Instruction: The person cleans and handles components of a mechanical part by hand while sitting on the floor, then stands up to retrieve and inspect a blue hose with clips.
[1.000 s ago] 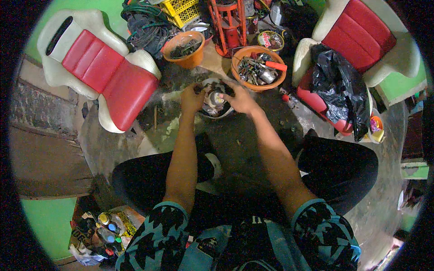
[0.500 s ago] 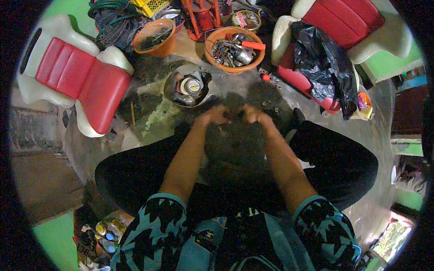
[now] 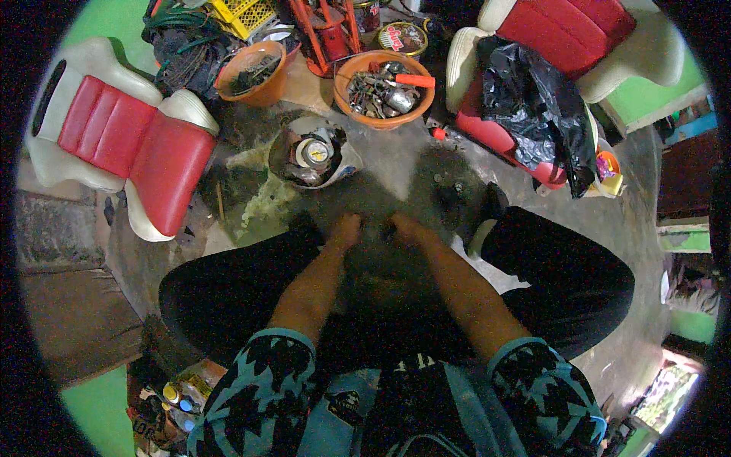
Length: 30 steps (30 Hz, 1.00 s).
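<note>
Surroundings, head view. Left: a moulded seat with red padding and a cream shell (image 3: 171, 148). Upper right: a matching red-and-cream seat (image 3: 586, 34), a crumpled black plastic bag (image 3: 533, 107) draped over its cushion. Top, left to right: a tangle of dark cables (image 3: 186, 57); a yellow slatted plastic crate (image 3: 245, 18); an orange plastic bowl with dark contents (image 3: 263, 93); an upright red metal frame (image 3: 331, 42); a round orange plastic basin (image 3: 383, 123) of metal parts, a red-orange handle (image 3: 415, 80) lying across them. Lower left: plastic bottles with yellow and blue caps (image 3: 175, 394).
</note>
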Each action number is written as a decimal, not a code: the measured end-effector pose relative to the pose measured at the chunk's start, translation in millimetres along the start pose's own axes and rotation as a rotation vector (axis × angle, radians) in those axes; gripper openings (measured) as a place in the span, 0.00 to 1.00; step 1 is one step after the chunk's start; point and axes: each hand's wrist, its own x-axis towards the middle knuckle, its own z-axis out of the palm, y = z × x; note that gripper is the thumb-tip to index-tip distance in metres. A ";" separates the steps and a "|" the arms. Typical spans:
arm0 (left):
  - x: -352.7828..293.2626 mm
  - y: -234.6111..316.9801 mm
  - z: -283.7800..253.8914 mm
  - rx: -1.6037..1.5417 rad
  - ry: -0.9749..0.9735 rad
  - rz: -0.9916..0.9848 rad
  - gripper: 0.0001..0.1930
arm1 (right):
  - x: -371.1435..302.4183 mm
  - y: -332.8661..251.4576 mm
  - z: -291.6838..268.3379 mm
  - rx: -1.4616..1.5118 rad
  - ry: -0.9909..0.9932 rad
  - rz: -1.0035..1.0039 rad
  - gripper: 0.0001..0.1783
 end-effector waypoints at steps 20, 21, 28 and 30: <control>32.5 66.4 -147.2 -0.459 0.005 0.189 0.11 | 21.3 -132.8 -137.6 0.540 0.683 -0.114 0.13; 38.5 62.0 -171.8 -0.412 0.023 0.237 0.13 | 25.2 -148.3 -140.5 0.523 0.771 -0.217 0.11; -1.3 65.6 -324.6 -0.242 0.578 0.152 0.14 | 39.6 -200.7 -169.7 0.587 0.689 -0.410 0.11; -15.3 43.1 -325.0 -0.145 0.668 -0.025 0.14 | 24.0 -232.3 -171.1 0.337 0.658 -0.443 0.16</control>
